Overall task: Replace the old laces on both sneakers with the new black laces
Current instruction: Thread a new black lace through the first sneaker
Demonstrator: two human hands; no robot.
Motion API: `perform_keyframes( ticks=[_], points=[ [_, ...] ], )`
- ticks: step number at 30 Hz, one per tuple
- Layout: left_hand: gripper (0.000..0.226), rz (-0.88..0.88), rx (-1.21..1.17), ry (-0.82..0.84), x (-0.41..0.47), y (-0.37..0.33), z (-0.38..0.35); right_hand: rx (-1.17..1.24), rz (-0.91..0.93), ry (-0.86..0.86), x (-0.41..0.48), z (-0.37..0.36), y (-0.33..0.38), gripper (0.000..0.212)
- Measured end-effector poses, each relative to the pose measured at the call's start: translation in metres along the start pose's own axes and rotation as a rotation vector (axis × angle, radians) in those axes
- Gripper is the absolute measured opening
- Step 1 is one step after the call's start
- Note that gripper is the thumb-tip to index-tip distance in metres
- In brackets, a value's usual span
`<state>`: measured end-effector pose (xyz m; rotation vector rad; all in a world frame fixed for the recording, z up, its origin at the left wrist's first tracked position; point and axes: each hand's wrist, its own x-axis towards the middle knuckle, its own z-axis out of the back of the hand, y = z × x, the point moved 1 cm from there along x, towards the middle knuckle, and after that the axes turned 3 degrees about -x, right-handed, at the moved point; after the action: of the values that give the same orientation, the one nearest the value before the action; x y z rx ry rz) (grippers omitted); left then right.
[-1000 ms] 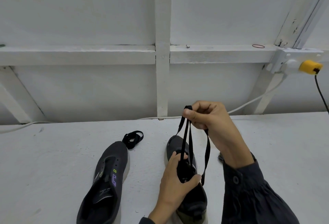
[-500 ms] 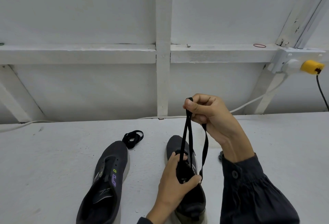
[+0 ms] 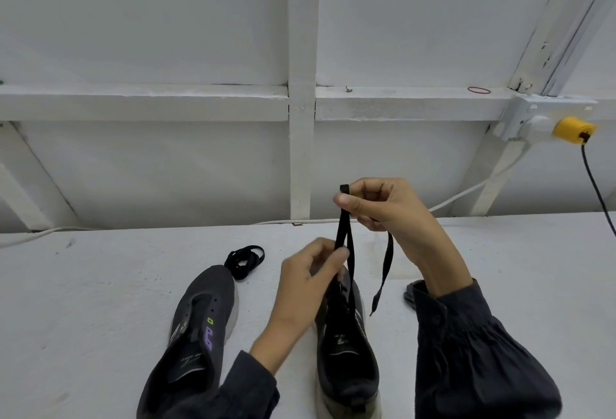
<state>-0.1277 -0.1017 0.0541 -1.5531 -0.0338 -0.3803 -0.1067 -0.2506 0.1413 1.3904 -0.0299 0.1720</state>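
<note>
Left hand up off the shoe and onto the black lace [image 3: 344, 218].

At lower centre of the white tabletop [image 3: 100, 285]: laced sneaker [image 3: 346, 352], toe pointing away, with the lace rising out of its front eyelets. Just above: left hand [image 3: 310, 272], lifted off the shoe's tongue within the last half second, now pinching the strands between thumb and fingertips. Higher, against the wall: right hand [image 3: 383, 205], much where it was, closed on the folded top of the lace, one free end dangling beside its wrist. At lower left: bare sneaker [image 3: 200, 328] with empty eyelets, and beyond its toe a coiled lace [image 3: 245, 260]. Probably a switch from steadying the shoe to drawing lace through the eyelets; whether out or in, cannot tell. Bare sneaker not yet laced.
</note>
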Motion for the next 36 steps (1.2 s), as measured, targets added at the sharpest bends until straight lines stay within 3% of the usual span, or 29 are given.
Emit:
perform_keyframes(
  ticks=[6, 10, 12, 20, 24, 28, 31, 36],
  points=[
    [0.021, 0.024, -0.089, -0.002, 0.034, -0.022, 0.013, -0.228, 0.072, 0.042, 0.006, 0.013, -0.005, 0.026],
    [0.021, 0.075, -0.028, 0.029, 0.054, -0.033, 0.024, -1.018, 0.197, -0.108, 0.018, 0.024, -0.009, 0.027],
    [0.021, 0.133, 0.014, 0.085, 0.061, -0.033, 0.026, -1.205, 0.222, -0.182, 0.022, 0.029, -0.010, 0.025],
    [0.028, 0.195, 0.131, 0.249, 0.076, -0.041, 0.022, -0.868, 0.280, -0.362, 0.026, 0.018, -0.011, 0.009],
    [0.028, 0.178, 0.121, 0.276, 0.078, -0.047, 0.015, -0.557, 0.273, -0.195, 0.030, 0.011, -0.011, 0.021],
    [0.023, 0.135, 0.116, 0.245, 0.077, -0.050, 0.014, -0.335, 0.140, 0.000, 0.025, 0.007, -0.012, 0.029],
    [0.027, 0.119, 0.127, 0.217, 0.076, -0.050, 0.015, -0.190, 0.085, 0.023, 0.020, 0.010, -0.011, 0.027],
    [0.017, 0.107, 0.144, 0.183, 0.075, -0.047, 0.018, -0.217, 0.121, -0.001, 0.023, 0.013, -0.018, 0.018]
  ],
)
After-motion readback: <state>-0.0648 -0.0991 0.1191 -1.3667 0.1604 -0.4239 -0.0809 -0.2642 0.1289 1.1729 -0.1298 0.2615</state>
